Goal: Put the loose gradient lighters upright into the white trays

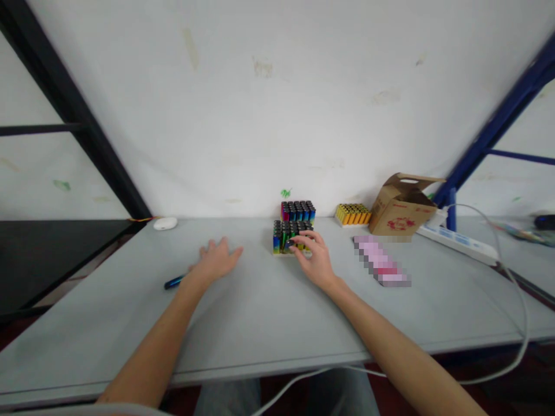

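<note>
My left hand (pixel 213 261) is spread low over the grey table at the left, holding nothing. A dark blue battery (pixel 173 282) lies on the table beside its wrist, partly hidden by the arm. My right hand (pixel 315 257) is at the front tray of upright colourful batteries (pixel 284 238), thumb and index finger pinched on one dark-topped battery (pixel 289 244) at its front side. Behind that tray stands a second block of blue and magenta batteries (pixel 298 211).
Yellow batteries (pixel 354 214) stand by the wall, next to an open cardboard box (pixel 401 214). A blurred pink object (pixel 381 260), a white power strip (pixel 459 244) and a cable are at the right. A white case (pixel 165 223) sits back left.
</note>
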Demonstrator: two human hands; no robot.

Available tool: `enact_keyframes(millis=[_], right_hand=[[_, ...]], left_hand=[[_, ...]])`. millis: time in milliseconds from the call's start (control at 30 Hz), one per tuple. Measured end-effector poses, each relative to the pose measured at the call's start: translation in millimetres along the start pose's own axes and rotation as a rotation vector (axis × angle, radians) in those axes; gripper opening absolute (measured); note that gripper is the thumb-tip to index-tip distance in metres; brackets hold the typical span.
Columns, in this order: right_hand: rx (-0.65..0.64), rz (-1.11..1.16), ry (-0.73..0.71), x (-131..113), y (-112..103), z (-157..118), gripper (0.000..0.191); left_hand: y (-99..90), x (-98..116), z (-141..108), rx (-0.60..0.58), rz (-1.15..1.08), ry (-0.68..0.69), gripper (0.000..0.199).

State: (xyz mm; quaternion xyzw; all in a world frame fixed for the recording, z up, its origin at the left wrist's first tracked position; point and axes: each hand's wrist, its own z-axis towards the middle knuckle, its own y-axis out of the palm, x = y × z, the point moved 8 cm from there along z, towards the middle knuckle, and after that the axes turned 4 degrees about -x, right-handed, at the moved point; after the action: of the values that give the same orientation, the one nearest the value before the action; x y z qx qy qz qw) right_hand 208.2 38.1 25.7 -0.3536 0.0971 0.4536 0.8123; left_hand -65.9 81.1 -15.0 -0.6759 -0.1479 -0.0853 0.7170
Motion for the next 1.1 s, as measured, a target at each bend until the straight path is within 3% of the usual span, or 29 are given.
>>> enact_keyframes(millis=[100,233,333,433,567,700,867,1100], right_hand=[[-0.009,0.016,0.023,3,2,0,0.018],[0.001,-0.038,-0.017,-2,0,1,0.017],[0.028,-0.125,-0.077,-9,-5,2,0.016],[0.035,-0.204,-0.084,-10,-8,4,0.017],[-0.011,-0.229,-0.083,-8,-5,6,0.022],[-0.012,-0.219,-0.103,-9,-5,7,0.023],[0.055,-0.206,-0.105,-8,-12,8,0.018],[0.081,-0.151,-0.046,-4,-15,8,0.014]], left_hand=[[10.3,25,-11,-0.006,-0.066,-0.034,0.066],[14.5,74,-30,0.122,-0.205,0.186,0.059],[10.6,90,-38,0.187,-0.320,0.348,0.057],[3.2,85,-33,0.170,-0.281,0.418,0.061],[-5.4,54,-14,0.028,-0.100,0.389,0.062],[-14.0,30,-4,-0.087,-0.144,0.406,0.047],[-7.8,37,-7,-0.206,-0.274,0.492,0.021],[-7.1,51,-11,-0.135,-0.393,0.504,0.014]])
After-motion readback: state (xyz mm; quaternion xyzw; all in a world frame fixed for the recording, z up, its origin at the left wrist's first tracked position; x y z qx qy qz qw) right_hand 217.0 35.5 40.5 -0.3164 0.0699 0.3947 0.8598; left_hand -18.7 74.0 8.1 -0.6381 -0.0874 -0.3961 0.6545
